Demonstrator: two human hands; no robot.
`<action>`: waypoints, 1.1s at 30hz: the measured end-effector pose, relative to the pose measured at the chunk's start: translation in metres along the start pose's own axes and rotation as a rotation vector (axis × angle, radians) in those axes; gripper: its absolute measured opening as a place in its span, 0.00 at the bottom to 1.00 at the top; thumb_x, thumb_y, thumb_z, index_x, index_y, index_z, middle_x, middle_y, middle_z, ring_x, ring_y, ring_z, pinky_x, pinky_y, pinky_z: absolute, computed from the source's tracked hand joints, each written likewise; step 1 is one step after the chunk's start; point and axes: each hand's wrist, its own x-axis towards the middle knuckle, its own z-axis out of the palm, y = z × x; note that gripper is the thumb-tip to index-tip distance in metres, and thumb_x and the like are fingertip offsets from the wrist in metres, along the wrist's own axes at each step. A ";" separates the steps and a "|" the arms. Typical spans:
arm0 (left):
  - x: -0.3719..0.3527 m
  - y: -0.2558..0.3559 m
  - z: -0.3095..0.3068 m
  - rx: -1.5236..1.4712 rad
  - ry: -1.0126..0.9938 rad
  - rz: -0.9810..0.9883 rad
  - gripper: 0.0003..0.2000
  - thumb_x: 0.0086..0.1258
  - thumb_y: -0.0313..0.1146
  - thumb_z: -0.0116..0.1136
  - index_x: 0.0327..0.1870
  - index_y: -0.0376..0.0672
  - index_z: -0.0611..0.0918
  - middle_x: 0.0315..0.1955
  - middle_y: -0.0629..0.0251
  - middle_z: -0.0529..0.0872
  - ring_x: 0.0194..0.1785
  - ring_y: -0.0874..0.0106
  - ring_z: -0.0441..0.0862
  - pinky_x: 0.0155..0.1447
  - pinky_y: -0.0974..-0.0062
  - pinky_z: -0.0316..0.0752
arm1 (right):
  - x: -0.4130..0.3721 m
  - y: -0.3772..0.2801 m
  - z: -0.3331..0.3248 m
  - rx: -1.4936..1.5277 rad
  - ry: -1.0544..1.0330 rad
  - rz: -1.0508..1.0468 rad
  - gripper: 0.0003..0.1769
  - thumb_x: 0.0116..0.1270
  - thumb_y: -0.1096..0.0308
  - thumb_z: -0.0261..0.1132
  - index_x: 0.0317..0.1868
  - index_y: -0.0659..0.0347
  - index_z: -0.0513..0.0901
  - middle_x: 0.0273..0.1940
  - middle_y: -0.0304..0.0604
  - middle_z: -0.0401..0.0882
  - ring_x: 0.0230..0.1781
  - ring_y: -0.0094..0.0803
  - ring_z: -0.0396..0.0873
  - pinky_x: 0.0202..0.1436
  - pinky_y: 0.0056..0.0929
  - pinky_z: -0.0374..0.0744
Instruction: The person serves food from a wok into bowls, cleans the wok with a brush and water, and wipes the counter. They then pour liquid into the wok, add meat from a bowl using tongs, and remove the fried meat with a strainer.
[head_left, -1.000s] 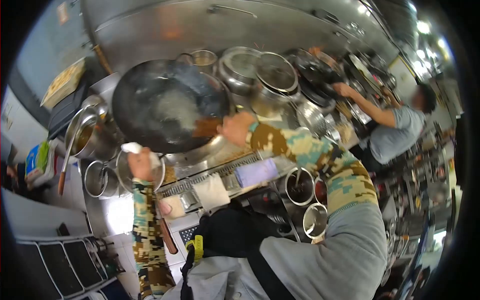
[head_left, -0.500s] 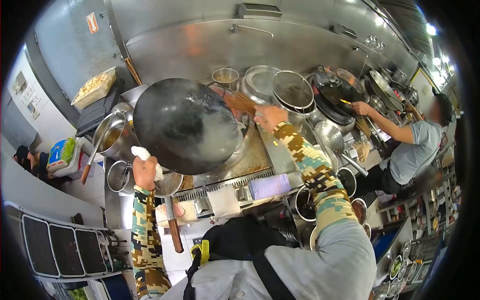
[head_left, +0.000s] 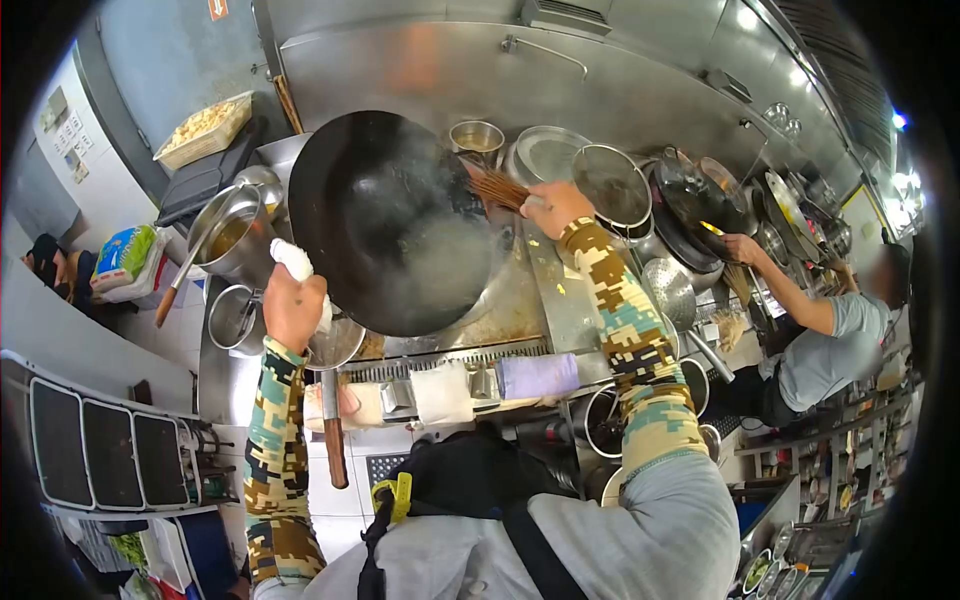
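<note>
Curling closed around a bunched white cloth (head_left: 292, 258), the fingers of the left hand (head_left: 294, 312) sit at the near left edge of a large black wok (head_left: 370, 220). The right hand (head_left: 558, 208) has its fingers wrapped around the end of a brown bristle brush (head_left: 498, 188), which points left to the wok's right rim. Between both hands, the wok stands tilted, steam over it. Left of the left fingers, a metal pot (head_left: 240, 245) holds brownish liquid.

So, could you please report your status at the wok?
Left hand gripping white cloth. Right hand holding brush. Wok steaming. Steam partly veils its inside.
</note>
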 end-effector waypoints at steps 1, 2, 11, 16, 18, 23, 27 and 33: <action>0.002 0.004 0.000 0.022 0.005 0.022 0.17 0.56 0.36 0.56 0.38 0.28 0.78 0.33 0.39 0.83 0.42 0.42 0.81 0.47 0.56 0.75 | 0.003 0.008 0.015 0.091 -0.031 0.065 0.25 0.57 0.48 0.66 0.52 0.51 0.85 0.49 0.50 0.83 0.56 0.49 0.77 0.58 0.44 0.77; 0.010 0.006 0.003 0.047 0.009 0.039 0.17 0.56 0.36 0.56 0.38 0.29 0.78 0.33 0.38 0.84 0.42 0.42 0.81 0.47 0.55 0.75 | 0.011 0.016 0.034 0.122 0.004 0.076 0.25 0.58 0.48 0.66 0.52 0.51 0.85 0.50 0.51 0.83 0.56 0.49 0.77 0.58 0.44 0.76; 0.029 0.066 0.005 0.233 0.013 0.244 0.17 0.55 0.37 0.59 0.36 0.29 0.76 0.27 0.39 0.83 0.35 0.43 0.83 0.40 0.52 0.78 | 0.011 0.021 0.098 0.464 0.133 0.297 0.30 0.56 0.51 0.71 0.55 0.60 0.83 0.52 0.56 0.83 0.54 0.45 0.81 0.60 0.34 0.75; -0.034 0.107 0.008 0.201 -0.152 0.209 0.31 0.50 0.32 0.64 0.57 0.26 0.70 0.38 0.38 0.82 0.39 0.47 0.83 0.38 0.55 0.78 | -0.035 0.034 0.139 0.708 0.337 0.336 0.30 0.59 0.56 0.72 0.58 0.65 0.81 0.41 0.48 0.84 0.35 0.30 0.80 0.37 0.27 0.78; -0.082 0.098 0.009 0.208 -0.207 0.288 0.41 0.49 0.33 0.66 0.66 0.23 0.64 0.49 0.40 0.81 0.42 0.48 0.83 0.42 0.58 0.79 | -0.065 0.047 0.171 0.733 0.536 0.214 0.31 0.60 0.57 0.72 0.59 0.68 0.79 0.37 0.44 0.85 0.29 0.24 0.79 0.27 0.26 0.78; -0.095 0.058 0.013 0.150 -0.058 0.267 0.36 0.49 0.31 0.66 0.63 0.28 0.69 0.45 0.42 0.82 0.44 0.50 0.83 0.47 0.60 0.78 | -0.074 0.044 0.146 0.771 0.354 0.311 0.29 0.62 0.60 0.71 0.60 0.69 0.78 0.39 0.43 0.85 0.30 0.22 0.79 0.27 0.23 0.77; -0.022 -0.001 0.015 -0.064 0.017 0.049 0.18 0.56 0.31 0.60 0.47 0.32 0.77 0.33 0.46 0.84 0.39 0.50 0.83 0.44 0.58 0.76 | -0.010 0.003 -0.015 1.201 0.174 0.389 0.32 0.64 0.61 0.70 0.64 0.68 0.74 0.40 0.43 0.85 0.27 0.25 0.80 0.26 0.21 0.75; -0.022 -0.101 0.117 -0.537 -0.049 -0.353 0.13 0.61 0.34 0.60 0.41 0.33 0.79 0.35 0.54 0.85 0.38 0.62 0.82 0.43 0.62 0.75 | 0.150 -0.020 -0.104 0.820 0.624 0.012 0.35 0.62 0.56 0.71 0.66 0.63 0.73 0.34 0.46 0.84 0.30 0.31 0.81 0.32 0.31 0.78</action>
